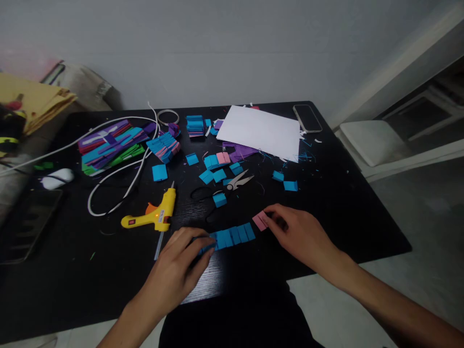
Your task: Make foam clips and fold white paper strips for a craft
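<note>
A row of overlapping blue folded paper pieces (232,236) lies in a strip near the table's front edge. My left hand (181,256) is closed over its left end, and the fingers hide that end. Just past the strip's right end, my right hand (290,224) pinches a pink folded paper piece (260,220) between thumb and fingers. A small gap separates the pink piece from the blue row. Left of the strip lies a yellow glue gun (165,212), its orange light lit and a clear glue stick (158,245) poking out the back.
Loose blue pieces (219,199) surround open scissors (239,182). Behind are a white paper sheet (261,131), a phone (307,118) and stacked folded papers (195,124). A white cable (94,212) loops around coloured strip bundles (112,145). A white mouse (57,179) sits left.
</note>
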A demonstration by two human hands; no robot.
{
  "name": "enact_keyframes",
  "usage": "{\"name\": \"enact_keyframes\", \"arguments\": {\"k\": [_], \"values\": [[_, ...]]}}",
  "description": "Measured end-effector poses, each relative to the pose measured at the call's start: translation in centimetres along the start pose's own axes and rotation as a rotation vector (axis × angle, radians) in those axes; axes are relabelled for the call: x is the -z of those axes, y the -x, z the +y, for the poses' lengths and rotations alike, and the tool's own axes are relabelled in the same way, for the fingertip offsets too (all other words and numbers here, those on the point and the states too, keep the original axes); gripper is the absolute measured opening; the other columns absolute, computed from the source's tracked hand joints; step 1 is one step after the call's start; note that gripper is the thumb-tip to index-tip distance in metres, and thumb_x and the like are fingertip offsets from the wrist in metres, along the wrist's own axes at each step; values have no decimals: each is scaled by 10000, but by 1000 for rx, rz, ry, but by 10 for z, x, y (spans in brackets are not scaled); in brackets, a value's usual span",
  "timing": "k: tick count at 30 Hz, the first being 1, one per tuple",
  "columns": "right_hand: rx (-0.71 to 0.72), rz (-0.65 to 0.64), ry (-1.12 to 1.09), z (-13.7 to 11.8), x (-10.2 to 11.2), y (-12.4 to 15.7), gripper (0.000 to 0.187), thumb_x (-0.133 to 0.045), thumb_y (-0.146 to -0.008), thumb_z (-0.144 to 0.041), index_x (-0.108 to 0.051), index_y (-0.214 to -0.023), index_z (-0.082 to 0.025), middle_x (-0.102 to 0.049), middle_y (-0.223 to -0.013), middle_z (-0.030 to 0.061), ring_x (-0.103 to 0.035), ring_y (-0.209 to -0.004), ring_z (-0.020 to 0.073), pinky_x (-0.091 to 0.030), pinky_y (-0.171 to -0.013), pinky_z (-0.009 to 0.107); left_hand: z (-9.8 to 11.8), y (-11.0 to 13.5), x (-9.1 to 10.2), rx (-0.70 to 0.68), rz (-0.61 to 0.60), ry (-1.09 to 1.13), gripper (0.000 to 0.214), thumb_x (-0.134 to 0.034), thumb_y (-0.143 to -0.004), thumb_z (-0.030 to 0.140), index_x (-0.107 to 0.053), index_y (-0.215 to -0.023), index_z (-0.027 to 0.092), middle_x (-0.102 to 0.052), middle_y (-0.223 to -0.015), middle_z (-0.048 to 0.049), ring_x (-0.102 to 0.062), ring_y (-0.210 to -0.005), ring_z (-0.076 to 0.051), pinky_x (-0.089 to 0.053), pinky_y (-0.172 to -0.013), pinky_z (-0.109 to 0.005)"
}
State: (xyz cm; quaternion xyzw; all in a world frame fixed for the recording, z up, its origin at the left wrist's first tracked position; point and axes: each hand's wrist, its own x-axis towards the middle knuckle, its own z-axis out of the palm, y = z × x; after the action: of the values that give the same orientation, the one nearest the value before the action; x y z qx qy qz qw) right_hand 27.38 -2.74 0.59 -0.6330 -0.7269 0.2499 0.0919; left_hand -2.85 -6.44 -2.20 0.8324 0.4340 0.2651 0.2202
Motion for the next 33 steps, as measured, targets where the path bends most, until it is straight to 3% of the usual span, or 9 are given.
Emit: {"name": "enact_keyframes", "arguments": {"k": [3, 6, 8, 11, 18, 25, 33], "values": [[5, -47, 67, 4, 12, 1, 193, -610, -986, -313, -705, -1144, -258, -784, -849, 18, -747, -689, 232, -566, -587, 363, 1, -1, -1, -16, -31, 0, 226, -608, -999, 161, -650, -1208, 232, -658, -1194, -90, -649, -1090, -234, -561, -901, -415], [219, -29, -7, 12, 15, -1, 222, -635, -972, -279, -708, -1181, -270, -759, -1132, 57, -761, -944, 240, -637, -784, 404, 1, -1, -2, -31, -58, -5, 259, -617, -999, 177, -651, -1249, 234, -658, -1273, -100, -635, -1178, -255, -556, -968, -453], [368, -50, -70, 18, 11, -3, 244, -646, -969, -233, -709, -1200, -279, -707, -1270, 63, -713, -1125, 240, -619, -947, 432, 0, 0, -3, -36, -71, -14, 287, -624, -999, 192, -650, -1281, 235, -657, -1322, -100, -625, -1231, -264, -550, -1011, -474], [485, -98, -141, 22, 1, -3, 212, -643, -982, -174, -720, -1158, -262, -708, -1247, 59, -675, -1157, 221, -604, -982, 420, -3, 1, -4, -43, -89, -19, 296, -631, -998, 203, -659, -1290, 242, -667, -1349, -91, -623, -1262, -267, -551, -1032, -478], [508, -105, -172, 18, -7, 1, 254, -739, -913, -120, -720, -1140, -233, -684, -1223, 75, -639, -1142, 237, -598, -965, 435, -8, 1, -4, -67, -83, -29, 275, -618, -1005, 169, -670, -1264, 246, -696, -1309, -79, -651, -1195, -245, -571, -973, -451], [587, -79, -203, 14, -16, 0, 230, -713, -942, -133, -710, -1147, -235, -673, -1202, 85, -628, -1109, 239, -616, -909, 429, -7, 0, -3, -71, -73, -20, 252, -621, -1005, 180, -690, -1240, 239, -706, -1307, -86, -669, -1178, -250, -586, -959, -446], [573, -86, -217, 18, -11, -2, 272, -746, -925, -155, -710, -1174, -257, -671, -1285, 78, -619, -1178, 255, -610, -952, 459, -14, 9, 16, -39, -40, -58, 318, -674, -982, 265, -671, -1299, 237, -708, -1292, -103, -686, -1157, -261, -582, -989, -466]]}}
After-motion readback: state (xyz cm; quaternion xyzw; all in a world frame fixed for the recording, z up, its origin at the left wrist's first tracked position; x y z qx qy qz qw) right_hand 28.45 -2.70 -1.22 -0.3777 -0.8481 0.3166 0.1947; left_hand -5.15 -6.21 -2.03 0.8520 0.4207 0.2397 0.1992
